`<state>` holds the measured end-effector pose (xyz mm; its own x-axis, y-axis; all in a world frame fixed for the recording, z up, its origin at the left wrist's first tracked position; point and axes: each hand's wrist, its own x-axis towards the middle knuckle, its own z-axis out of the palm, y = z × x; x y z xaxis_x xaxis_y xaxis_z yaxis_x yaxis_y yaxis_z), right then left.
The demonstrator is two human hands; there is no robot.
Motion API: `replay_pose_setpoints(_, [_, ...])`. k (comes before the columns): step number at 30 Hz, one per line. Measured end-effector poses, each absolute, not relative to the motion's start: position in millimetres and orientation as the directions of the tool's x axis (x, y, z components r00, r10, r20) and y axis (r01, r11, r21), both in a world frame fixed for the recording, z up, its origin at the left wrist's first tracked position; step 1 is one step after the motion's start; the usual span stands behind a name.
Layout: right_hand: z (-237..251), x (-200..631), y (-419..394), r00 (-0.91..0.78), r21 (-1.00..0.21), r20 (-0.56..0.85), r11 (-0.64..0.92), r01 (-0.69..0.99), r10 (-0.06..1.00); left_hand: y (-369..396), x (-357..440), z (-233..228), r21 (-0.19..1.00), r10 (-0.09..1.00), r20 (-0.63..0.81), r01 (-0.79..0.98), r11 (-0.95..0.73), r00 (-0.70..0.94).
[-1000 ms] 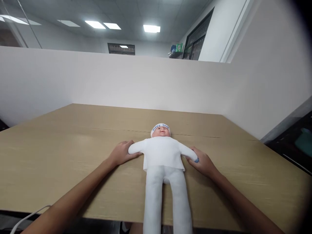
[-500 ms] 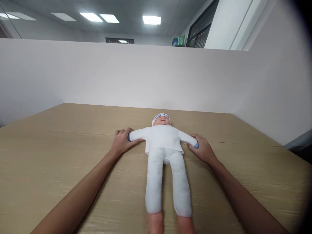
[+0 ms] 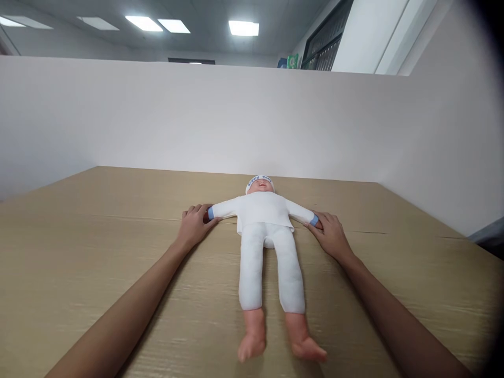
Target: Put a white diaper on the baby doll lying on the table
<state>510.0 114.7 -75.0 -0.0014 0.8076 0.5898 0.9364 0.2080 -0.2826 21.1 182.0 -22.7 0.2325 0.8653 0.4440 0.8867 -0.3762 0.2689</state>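
A baby doll lies on its back on the tan tabletop, its head away from me and its bare feet toward me. It wears a white long-sleeved top with blue cuffs, white trousers and a white headband with blue lettering. Both its arms are stretched out sideways. My left hand is closed around the doll's hand on the left side, just past the blue cuff. On the other side my right hand grips the doll's other hand, of which a little shows between my fingers.
The wide tan tabletop has a thin seam running across it. A white partition wall rises along its far edge and continues on the right. Something dark grey stands at the right edge.
The doll has shifted slightly away from me, and its feet have come into view. My hands have slid outward from its cuffs toward its hands, so more of the blue cuffs shows.
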Motion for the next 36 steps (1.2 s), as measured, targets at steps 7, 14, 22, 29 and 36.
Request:
replay_pose_setpoints(7, [-78,511,115,-0.022,-0.274,0.54,0.2,0.941,0.842,183,18,-24,0.298,0.863,0.448,0.871,-0.391,0.234])
replay_pose_setpoints(14, [-82,510,109,0.002,-0.27,0.507,0.156,0.95,0.862,193,7,-23,0.59,0.905,0.409,0.724,-0.357,0.112])
replay_pose_setpoints(22, [-89,546,114,-0.016,-0.382,0.509,0.243,0.892,0.86,198,-1,-26,0.616,0.924,0.38,0.757,-0.219,-0.041])
replay_pose_setpoints(29, [-86,551,115,-0.02,-0.382,0.521,0.254,0.889,0.853,195,1,-24,0.597,0.941,0.334,0.785,-0.165,-0.056])
replay_pose_setpoints(36, [-84,547,114,0.015,-0.377,0.552,0.233,0.896,0.834,196,1,-24,0.587,0.946,0.319,0.796,-0.149,-0.059])
